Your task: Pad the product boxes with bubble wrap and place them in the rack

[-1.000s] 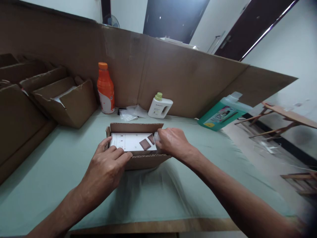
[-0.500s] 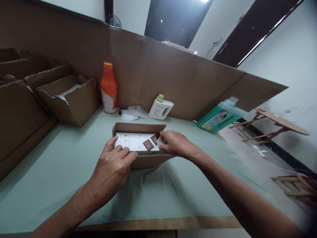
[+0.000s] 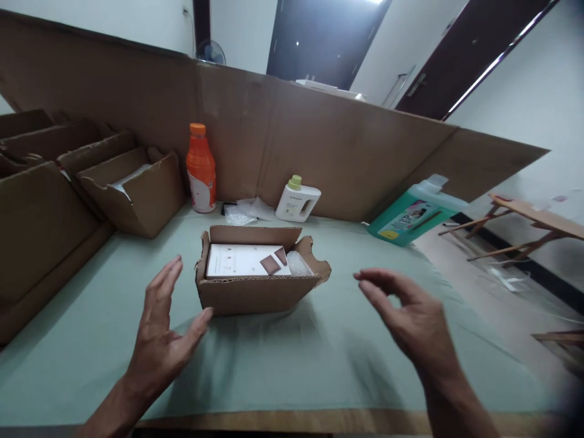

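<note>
An open cardboard box (image 3: 255,297) stands on the table in front of me. Inside it lies a white printed carton (image 3: 244,258) with brown squares pictured at its right end. Clear bubble wrap (image 3: 298,264) fills the space to the right of the carton. To the left of the box, my left hand (image 3: 164,331) is held with thumb and fingers spread, apart from it. My right hand (image 3: 406,316) hovers to the right of the box, its thumb and fingers apart and nothing between them.
Along the cardboard screen (image 3: 237,121) stand an orange bottle (image 3: 201,170), a white jug with a green cap (image 3: 297,202) and a teal jug (image 3: 410,216) leaning back. Bubble wrap sheets (image 3: 246,210) lie between the bottles. Several cardboard boxes (image 3: 137,194) line the left side.
Both hands have let go of the box and its contents and moved outward, left hand to the left, right hand to the right. The bubble wrap and the box's right flap now show.
</note>
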Motion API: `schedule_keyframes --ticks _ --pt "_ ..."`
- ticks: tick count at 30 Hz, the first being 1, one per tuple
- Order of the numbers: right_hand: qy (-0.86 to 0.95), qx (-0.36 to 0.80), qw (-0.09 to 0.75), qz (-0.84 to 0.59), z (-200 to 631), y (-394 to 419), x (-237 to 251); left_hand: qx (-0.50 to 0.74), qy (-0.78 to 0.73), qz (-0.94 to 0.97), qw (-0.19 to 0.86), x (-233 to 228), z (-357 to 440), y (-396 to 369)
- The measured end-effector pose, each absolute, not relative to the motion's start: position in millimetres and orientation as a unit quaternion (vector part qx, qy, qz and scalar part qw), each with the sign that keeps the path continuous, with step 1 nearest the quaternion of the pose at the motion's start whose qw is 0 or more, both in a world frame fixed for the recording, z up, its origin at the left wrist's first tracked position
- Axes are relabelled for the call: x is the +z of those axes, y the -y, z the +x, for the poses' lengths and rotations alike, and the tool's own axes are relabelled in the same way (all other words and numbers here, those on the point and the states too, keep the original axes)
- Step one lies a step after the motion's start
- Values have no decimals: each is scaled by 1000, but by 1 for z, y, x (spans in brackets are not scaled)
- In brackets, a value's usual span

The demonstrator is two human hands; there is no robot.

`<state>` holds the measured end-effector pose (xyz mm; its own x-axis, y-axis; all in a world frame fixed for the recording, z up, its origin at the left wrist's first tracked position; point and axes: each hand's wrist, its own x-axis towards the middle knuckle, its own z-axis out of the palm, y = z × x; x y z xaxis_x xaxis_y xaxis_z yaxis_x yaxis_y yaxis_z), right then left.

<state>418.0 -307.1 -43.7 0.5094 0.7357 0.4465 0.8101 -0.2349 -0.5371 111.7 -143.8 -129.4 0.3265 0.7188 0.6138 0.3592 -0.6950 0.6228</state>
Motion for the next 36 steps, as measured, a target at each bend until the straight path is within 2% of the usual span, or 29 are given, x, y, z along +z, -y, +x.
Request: schedule_keyframes --ticks 3,6,10,14,17,20,24,31,36 --pt "494 71 423 -756 421 307 -112 400 -440 727 343 -168 109 139" --pt "491 158 464 -720 406 280 -159 367 -462 673 446 -190 117 130" --pt "464 229 508 -688 387 250 -171 369 -434 646 509 -188 142 127" --pt "436 205 500 -720 394 273 -161 383 -407 626 544 -175 176 145" --pt "401 146 478 -767 400 305 -153 390 -381 636 546 -171 186 164" --pt "411 128 468 -772 390 311 -147 398 -417 627 524 -173 170 170" --pt "469 151 472 -731 371 287 -140 423 -475 600 484 -170 140 167" --pt "493 167 470 -713 389 272 -145 467 -447 620 444 -169 143 172" --pt "565 254 459 -637 355 202 -156 502 -544 536 406 -178 96 161"
